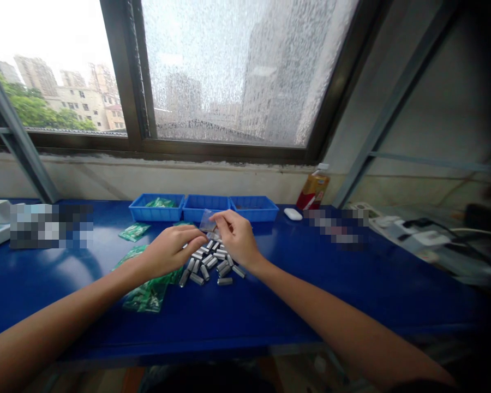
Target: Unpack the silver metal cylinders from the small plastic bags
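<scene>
My right hand (236, 236) pinches a small clear plastic bag (207, 220) between thumb and fingers, above a pile of metal cylinders (208, 263). Just left of it, my left hand (172, 250) has its thumb and fingers drawn together, tips close to the bag's lower part. Whatever lies between those left fingertips is too small to make out. The silvery cylinders are spread loosely on the blue table (245, 322) below both hands. Several green-printed clear packets (147, 295) lie under and beside my left forearm, partly hidden by it.
Behind the hands stand three blue bins: a left bin (137, 213) with green packets, a middle bin (192, 214) and a right bin (264, 212). A single green packet (134, 232) lies in front. Back right are a white case (293, 214) and a bottle (313, 190). Power strips (425, 237) line the right.
</scene>
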`<state>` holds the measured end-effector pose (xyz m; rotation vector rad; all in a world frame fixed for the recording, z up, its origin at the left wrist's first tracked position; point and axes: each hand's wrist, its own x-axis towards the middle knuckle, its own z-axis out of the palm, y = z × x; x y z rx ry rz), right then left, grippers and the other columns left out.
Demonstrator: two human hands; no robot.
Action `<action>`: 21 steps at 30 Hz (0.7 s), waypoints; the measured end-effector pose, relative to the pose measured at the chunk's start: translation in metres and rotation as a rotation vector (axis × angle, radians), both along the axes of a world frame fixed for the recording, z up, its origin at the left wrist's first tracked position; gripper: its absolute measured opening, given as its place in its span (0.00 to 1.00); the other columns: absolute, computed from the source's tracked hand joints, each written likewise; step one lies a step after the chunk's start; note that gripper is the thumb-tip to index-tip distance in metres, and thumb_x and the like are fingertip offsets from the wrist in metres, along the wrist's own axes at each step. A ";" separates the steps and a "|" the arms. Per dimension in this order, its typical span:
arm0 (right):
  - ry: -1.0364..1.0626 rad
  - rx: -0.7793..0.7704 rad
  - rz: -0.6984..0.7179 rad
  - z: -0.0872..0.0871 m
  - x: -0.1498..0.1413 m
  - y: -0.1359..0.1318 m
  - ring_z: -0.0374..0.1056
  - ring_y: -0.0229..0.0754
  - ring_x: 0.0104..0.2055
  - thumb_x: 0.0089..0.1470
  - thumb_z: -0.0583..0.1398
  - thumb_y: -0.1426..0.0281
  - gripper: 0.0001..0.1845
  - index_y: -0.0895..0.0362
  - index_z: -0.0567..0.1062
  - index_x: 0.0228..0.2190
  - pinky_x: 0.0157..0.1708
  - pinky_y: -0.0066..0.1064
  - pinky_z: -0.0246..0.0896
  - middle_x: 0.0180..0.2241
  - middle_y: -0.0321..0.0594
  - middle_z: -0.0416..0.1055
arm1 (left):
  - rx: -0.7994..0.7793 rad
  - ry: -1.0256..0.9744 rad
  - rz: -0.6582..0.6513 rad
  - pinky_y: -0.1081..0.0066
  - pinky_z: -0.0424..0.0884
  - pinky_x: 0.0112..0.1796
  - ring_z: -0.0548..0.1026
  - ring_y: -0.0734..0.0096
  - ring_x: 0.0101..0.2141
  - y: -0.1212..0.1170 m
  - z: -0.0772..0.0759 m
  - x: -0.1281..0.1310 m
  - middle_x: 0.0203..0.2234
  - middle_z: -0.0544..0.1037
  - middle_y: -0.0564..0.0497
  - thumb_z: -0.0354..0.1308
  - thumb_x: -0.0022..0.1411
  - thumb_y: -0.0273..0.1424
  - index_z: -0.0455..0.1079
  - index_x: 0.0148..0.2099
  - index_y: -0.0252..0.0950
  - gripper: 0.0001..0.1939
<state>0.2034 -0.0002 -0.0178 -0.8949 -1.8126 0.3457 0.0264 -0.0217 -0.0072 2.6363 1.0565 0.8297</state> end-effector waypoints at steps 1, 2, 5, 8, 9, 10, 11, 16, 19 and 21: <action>-0.035 0.068 0.007 0.001 0.000 -0.003 0.64 0.36 0.29 0.57 0.50 0.68 0.13 0.58 0.73 0.29 0.31 0.27 0.57 0.27 0.38 0.68 | -0.100 -0.054 -0.001 0.71 0.65 0.34 0.71 0.70 0.30 0.000 0.000 0.001 0.28 0.74 0.48 0.36 0.66 0.40 0.71 0.37 0.33 0.25; -0.076 0.129 0.023 0.002 0.000 -0.005 0.64 0.36 0.31 0.58 0.50 0.68 0.13 0.58 0.73 0.30 0.32 0.28 0.57 0.28 0.39 0.69 | -0.198 -0.128 -0.008 0.72 0.65 0.32 0.70 0.70 0.29 0.000 0.000 0.001 0.27 0.74 0.48 0.31 0.66 0.42 0.71 0.36 0.32 0.29; -0.223 0.277 0.112 0.004 -0.001 -0.015 0.65 0.38 0.34 0.58 0.50 0.69 0.12 0.58 0.73 0.35 0.36 0.29 0.59 0.31 0.41 0.69 | -0.453 -0.377 -0.018 0.73 0.63 0.26 0.68 0.72 0.24 0.002 -0.002 0.002 0.22 0.71 0.49 0.27 0.64 0.48 0.69 0.30 0.31 0.35; -0.350 0.383 0.172 0.006 -0.004 -0.022 0.64 0.39 0.37 0.57 0.52 0.68 0.12 0.59 0.73 0.38 0.38 0.31 0.60 0.33 0.43 0.70 | -0.609 -0.575 -0.006 0.74 0.61 0.25 0.65 0.74 0.22 0.006 -0.005 0.002 0.19 0.68 0.52 0.38 0.63 0.47 0.65 0.26 0.31 0.28; -0.381 0.403 0.174 0.006 -0.004 -0.023 0.64 0.40 0.38 0.56 0.53 0.68 0.12 0.59 0.73 0.38 0.39 0.32 0.60 0.33 0.43 0.70 | -0.639 -0.618 -0.001 0.74 0.61 0.25 0.65 0.75 0.22 0.008 -0.005 0.001 0.19 0.68 0.52 0.41 0.62 0.46 0.65 0.26 0.31 0.25; -0.410 0.414 0.174 0.007 -0.005 -0.024 0.64 0.41 0.39 0.56 0.54 0.68 0.12 0.58 0.73 0.38 0.40 0.32 0.60 0.34 0.44 0.70 | -0.651 -0.643 0.005 0.74 0.61 0.25 0.65 0.75 0.22 0.009 -0.005 0.000 0.19 0.68 0.53 0.43 0.62 0.45 0.66 0.27 0.31 0.23; -0.439 0.418 0.174 0.007 -0.005 -0.025 0.63 0.41 0.40 0.55 0.54 0.67 0.12 0.58 0.74 0.37 0.41 0.33 0.59 0.35 0.44 0.69 | -0.647 -0.648 0.014 0.75 0.61 0.25 0.65 0.75 0.22 0.009 -0.004 0.000 0.20 0.68 0.53 0.45 0.61 0.44 0.66 0.28 0.31 0.21; -0.512 0.383 0.145 0.007 -0.005 -0.024 0.60 0.44 0.46 0.53 0.56 0.66 0.10 0.58 0.75 0.32 0.45 0.37 0.57 0.41 0.46 0.67 | -0.413 -0.530 0.104 0.75 0.65 0.28 0.71 0.74 0.27 0.011 0.002 -0.002 0.28 0.75 0.50 0.51 0.58 0.35 0.70 0.36 0.31 0.12; -0.441 0.282 0.052 0.005 -0.006 -0.020 0.61 0.43 0.40 0.53 0.56 0.66 0.10 0.58 0.74 0.27 0.41 0.37 0.58 0.34 0.44 0.69 | -0.233 -0.491 0.167 0.71 0.69 0.34 0.75 0.69 0.34 0.011 0.001 -0.003 0.33 0.77 0.47 0.50 0.59 0.34 0.70 0.40 0.32 0.12; -0.375 0.172 -0.004 0.004 -0.005 -0.015 0.62 0.41 0.35 0.53 0.56 0.66 0.11 0.58 0.71 0.24 0.37 0.35 0.58 0.28 0.41 0.68 | -0.125 -0.483 0.181 0.70 0.70 0.36 0.75 0.67 0.36 0.010 0.001 -0.004 0.35 0.77 0.46 0.49 0.60 0.34 0.69 0.42 0.33 0.13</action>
